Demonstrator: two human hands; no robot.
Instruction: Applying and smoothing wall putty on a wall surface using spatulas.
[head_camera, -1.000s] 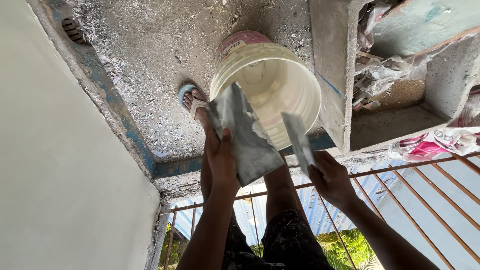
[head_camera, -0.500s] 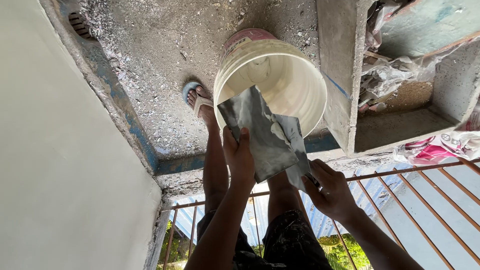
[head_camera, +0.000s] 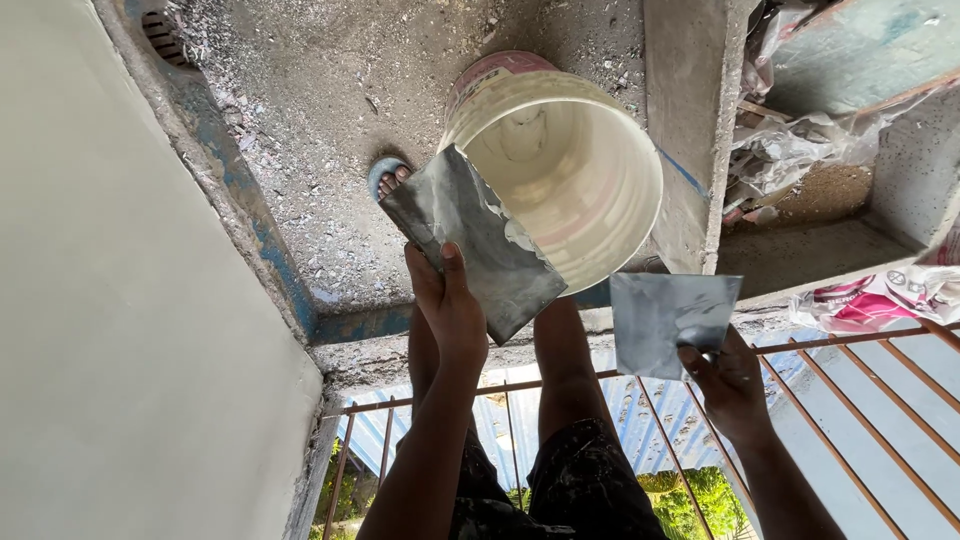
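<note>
The picture is upside down. My left hand (head_camera: 450, 310) grips a flat grey metal plate (head_camera: 470, 240) smeared with a little white putty, held in front of a white plastic bucket (head_camera: 570, 175). My right hand (head_camera: 730, 385) holds a broad metal putty blade (head_camera: 665, 315) by its handle, off to the right of the plate and apart from it. The bucket stands on a rough grey concrete floor (head_camera: 330, 120) and looks empty inside. My legs (head_camera: 565, 370) and one sandalled foot (head_camera: 385, 180) show beside the bucket.
A smooth pale wall (head_camera: 110, 320) fills the left side. A concrete post (head_camera: 690, 120) stands right of the bucket, with crumpled plastic bags (head_camera: 800, 150) and a pink-and-white sack (head_camera: 880, 295) beyond. A rusty metal railing (head_camera: 850, 400) runs below, with a drain grate (head_camera: 160, 35) in the floor corner.
My right hand has pulled the blade away from the plate, out to the right. A moment before, the blade lay against the plate. The camera has moved closer.
</note>
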